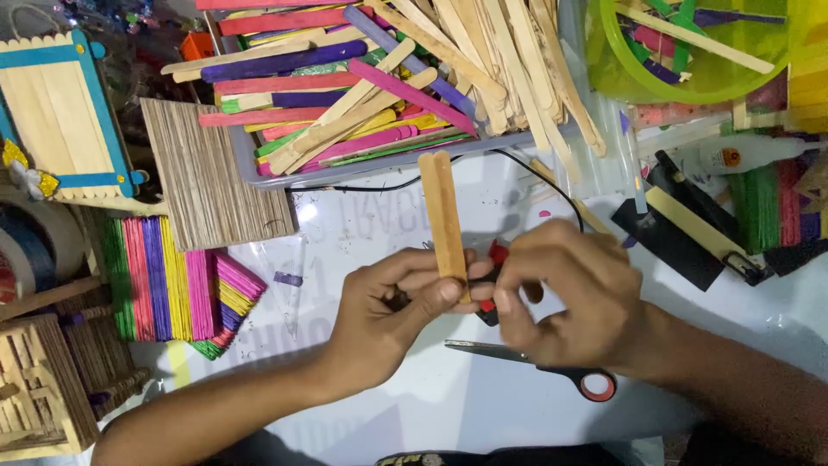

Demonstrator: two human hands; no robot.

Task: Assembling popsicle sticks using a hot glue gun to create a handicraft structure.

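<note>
My left hand pinches the lower end of two plain wooden craft sticks held side by side and pointing away from me. My right hand meets it from the right, closed around a small red and black tool whose tip touches the sticks' lower end. Most of that tool is hidden by my fingers. Scissors with black and red handles lie on the white table just below my right hand.
A grey tray heaped with plain and coloured craft sticks lies beyond my hands. Stacks of coloured sticks, a stick mat and a small stick-built box sit left. A green bowl, glue bottle and black clips sit right.
</note>
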